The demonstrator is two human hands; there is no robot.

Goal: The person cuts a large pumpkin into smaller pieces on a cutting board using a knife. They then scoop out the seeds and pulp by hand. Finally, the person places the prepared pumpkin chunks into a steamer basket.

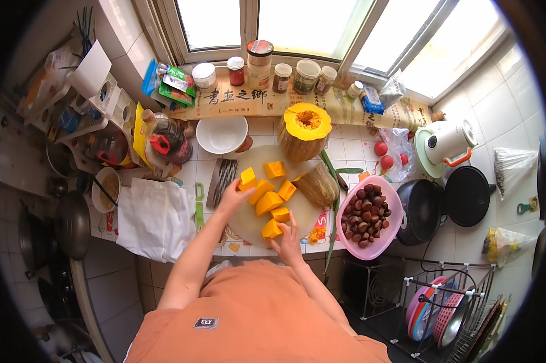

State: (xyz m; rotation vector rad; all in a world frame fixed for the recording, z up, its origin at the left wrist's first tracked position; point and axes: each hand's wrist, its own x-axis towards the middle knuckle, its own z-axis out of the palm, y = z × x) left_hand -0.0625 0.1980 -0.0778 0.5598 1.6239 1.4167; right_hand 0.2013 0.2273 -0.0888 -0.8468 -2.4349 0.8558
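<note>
Several chunks of orange pumpkin (269,203) lie on a round cutting board (246,227). My left hand (233,196) has its fingers on a chunk (247,178) at the board's upper left. Near the board's front, the fingers of my right hand (289,242) touch the lowest chunk (271,228); whether they grip it is unclear. A smaller unpeeled pumpkin piece (318,185) rests at the board's right side. Behind it a large cut pumpkin (302,140) stands upright, its seedy hollow facing up. Left of the board lies a cleaver with a patterned blade (223,179).
A pink basin (342,236) of chestnuts is at the right, by a black pan (418,211). A white bowl (221,135) sits behind the board. White cloth (153,218) and a green peeler (199,206) lie left. Pumpkin pulp (317,234) and green onion (332,231) lie near the front edge.
</note>
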